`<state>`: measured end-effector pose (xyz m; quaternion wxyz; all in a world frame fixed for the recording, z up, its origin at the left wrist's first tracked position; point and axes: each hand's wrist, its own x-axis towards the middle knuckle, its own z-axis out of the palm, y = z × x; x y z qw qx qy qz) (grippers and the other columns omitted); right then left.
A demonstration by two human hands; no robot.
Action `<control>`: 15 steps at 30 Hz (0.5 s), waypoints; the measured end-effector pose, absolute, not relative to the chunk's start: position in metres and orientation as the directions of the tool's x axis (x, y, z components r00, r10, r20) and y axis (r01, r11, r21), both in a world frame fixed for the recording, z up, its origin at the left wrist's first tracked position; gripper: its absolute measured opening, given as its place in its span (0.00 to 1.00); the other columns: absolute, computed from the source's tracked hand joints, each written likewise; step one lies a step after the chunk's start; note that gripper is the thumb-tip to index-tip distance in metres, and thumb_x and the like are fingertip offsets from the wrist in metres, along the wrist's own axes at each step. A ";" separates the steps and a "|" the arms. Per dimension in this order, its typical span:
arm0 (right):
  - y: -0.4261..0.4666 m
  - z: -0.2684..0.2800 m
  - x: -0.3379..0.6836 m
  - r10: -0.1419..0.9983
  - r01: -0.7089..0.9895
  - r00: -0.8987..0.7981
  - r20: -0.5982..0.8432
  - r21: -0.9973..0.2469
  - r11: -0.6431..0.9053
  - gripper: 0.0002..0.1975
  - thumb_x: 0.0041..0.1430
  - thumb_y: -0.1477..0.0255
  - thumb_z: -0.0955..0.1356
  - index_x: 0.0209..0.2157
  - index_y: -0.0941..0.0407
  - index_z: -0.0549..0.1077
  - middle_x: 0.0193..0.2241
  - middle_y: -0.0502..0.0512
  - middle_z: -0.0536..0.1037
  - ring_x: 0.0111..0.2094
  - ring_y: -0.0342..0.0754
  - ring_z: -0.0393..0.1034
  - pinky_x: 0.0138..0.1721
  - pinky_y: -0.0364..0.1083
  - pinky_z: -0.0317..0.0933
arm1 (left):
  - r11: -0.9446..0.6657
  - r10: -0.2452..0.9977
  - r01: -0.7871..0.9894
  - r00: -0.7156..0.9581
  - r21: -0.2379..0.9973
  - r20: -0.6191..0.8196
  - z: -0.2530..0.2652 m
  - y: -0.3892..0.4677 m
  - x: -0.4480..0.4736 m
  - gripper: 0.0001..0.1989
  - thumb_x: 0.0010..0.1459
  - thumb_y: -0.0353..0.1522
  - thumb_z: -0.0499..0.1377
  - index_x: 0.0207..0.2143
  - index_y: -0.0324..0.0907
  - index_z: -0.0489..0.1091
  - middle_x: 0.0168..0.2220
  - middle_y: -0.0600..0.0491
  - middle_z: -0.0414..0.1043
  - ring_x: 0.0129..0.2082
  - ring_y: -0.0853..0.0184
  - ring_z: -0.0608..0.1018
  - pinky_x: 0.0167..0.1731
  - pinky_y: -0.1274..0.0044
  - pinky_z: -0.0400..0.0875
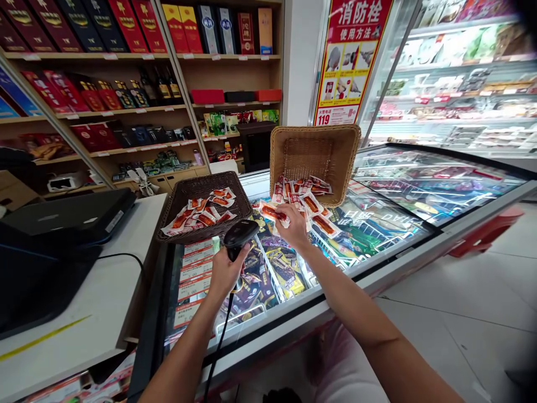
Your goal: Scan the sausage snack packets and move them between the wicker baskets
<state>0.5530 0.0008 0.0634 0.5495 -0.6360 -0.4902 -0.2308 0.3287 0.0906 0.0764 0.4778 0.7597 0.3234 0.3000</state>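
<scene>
My left hand [226, 271] is wrapped round the handle of a black barcode scanner [240, 233], its cable running down toward me. In my right hand [295, 228] is a wrapped sausage [271, 211], pinched near its right end, just right of the scanner head. A tan wicker basket [350, 151] lies tipped on its side behind that hand, with several wrapped sausages [311, 204] at its mouth and spilling onto the glass. To the left, a dark brown basket [176, 197] holds several more packs [205, 217].
Both baskets rest on a glass-topped freezer [377, 246] with packaged goods inside. A white counter [79, 291] with a black machine [71, 218] stands at left. Shelves of boxes [180, 28] and a lit chiller [461, 95] are behind; a red stool [482, 232] is at right.
</scene>
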 end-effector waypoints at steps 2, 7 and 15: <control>0.002 0.062 0.554 0.361 0.883 0.410 0.838 -0.464 0.074 0.12 0.58 0.77 0.66 0.43 0.53 0.74 0.44 0.57 0.80 0.49 0.53 0.75 0.53 0.55 0.72 | -0.351 0.766 0.196 0.623 0.916 0.160 0.077 0.090 0.329 0.24 0.55 0.53 0.64 0.23 0.44 0.66 0.17 0.54 0.70 0.17 0.65 0.73 0.21 0.75 0.66; 0.003 0.058 0.556 0.345 0.894 0.383 0.857 -0.438 0.095 0.13 0.57 0.78 0.66 0.43 0.52 0.75 0.43 0.57 0.80 0.48 0.53 0.76 0.51 0.55 0.73 | -0.369 0.758 0.188 0.628 0.910 0.177 0.080 0.088 0.329 0.24 0.55 0.53 0.63 0.21 0.44 0.65 0.16 0.54 0.69 0.16 0.65 0.73 0.20 0.75 0.66; -0.001 0.064 0.552 0.342 0.919 0.314 0.885 -0.374 0.122 0.10 0.61 0.77 0.67 0.42 0.53 0.76 0.44 0.58 0.80 0.48 0.52 0.76 0.51 0.54 0.73 | -0.403 0.770 0.236 0.610 0.884 0.188 0.082 0.086 0.329 0.24 0.55 0.56 0.62 0.26 0.45 0.65 0.17 0.55 0.70 0.17 0.65 0.72 0.19 0.76 0.64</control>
